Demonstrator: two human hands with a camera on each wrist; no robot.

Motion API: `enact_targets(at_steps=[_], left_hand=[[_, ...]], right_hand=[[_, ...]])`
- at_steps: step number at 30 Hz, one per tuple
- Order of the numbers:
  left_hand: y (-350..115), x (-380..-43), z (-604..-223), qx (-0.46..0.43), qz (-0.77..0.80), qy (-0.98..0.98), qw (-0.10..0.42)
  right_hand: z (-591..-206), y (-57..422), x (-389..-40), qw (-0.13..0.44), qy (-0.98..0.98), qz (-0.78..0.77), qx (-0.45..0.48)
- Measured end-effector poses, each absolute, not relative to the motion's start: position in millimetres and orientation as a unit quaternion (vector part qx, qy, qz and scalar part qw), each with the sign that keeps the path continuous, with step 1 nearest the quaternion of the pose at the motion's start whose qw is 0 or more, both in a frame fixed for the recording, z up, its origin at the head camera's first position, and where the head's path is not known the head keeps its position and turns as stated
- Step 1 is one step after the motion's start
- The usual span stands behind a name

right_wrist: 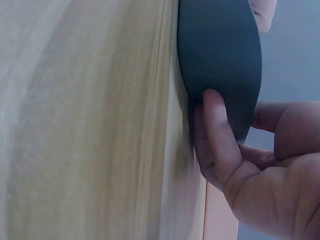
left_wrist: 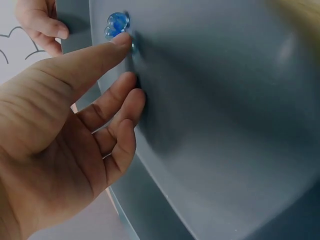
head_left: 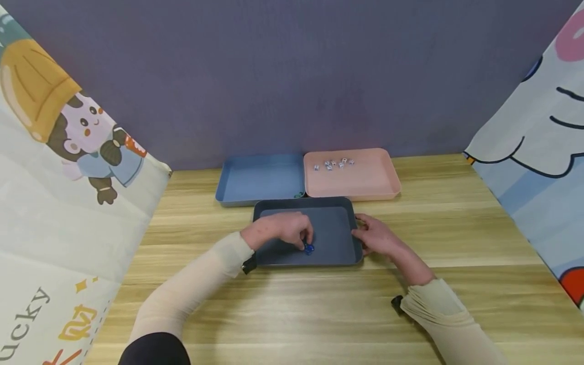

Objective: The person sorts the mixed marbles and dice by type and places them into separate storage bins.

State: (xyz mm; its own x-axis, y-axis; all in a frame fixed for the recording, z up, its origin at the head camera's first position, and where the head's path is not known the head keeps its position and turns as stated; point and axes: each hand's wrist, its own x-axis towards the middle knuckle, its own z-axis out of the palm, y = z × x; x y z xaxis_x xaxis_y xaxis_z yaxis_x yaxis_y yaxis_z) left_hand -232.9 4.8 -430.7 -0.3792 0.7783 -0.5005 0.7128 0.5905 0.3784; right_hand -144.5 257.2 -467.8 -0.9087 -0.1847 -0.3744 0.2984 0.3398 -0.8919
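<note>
A dark grey tray [head_left: 335, 228] lies on the table, with a small cluster of clear blue beads [head_left: 309, 249] on its floor. My left hand [head_left: 292, 228] reaches down into this tray, thumb and forefinger pinching at the beads. In the left wrist view the thumb tip overlaps the blue beads [left_wrist: 118, 21], while the forefinger is mostly hidden behind the thumb and the other fingers are loosely bent. At the tray's right end, my right hand [head_left: 376, 235] grips the wall. The right wrist view shows fingers against the outside of the tray wall [right_wrist: 220, 50].
Behind the dark tray stand a blue tray [head_left: 262, 177] and a pink tray [head_left: 360, 185], side by side. Several white lettered cubes [head_left: 341, 165] lie in the pink one. Small green pieces [head_left: 298, 194] sit in the blue tray's near right corner. A grey wall [head_left: 292, 76] rises behind.
</note>
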Motion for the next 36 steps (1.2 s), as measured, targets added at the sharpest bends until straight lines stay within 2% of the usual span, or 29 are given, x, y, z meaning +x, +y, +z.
enact_targets(at_steps=[17,23,31,36], left_hand=[[3.9,-235.9,-414.1,0.427,0.079,0.836,0.334],[1.7,-241.4,-412.5,0.43,0.08,0.849,0.294],[-1.8,-251.6,-407.7,0.432,0.163,0.861,0.212],[-6.6,-258.0,-401.5,0.409,0.216,0.865,0.192]], right_hand=[[-467.4,258.1,-145.1,0.211,0.784,-0.583,0.035],[-468.1,258.4,-145.0,0.213,0.786,-0.58,0.034],[-466.3,258.2,-143.1,0.213,0.783,-0.583,0.031],[-466.4,257.6,-142.8,0.213,0.784,-0.582,0.033]])
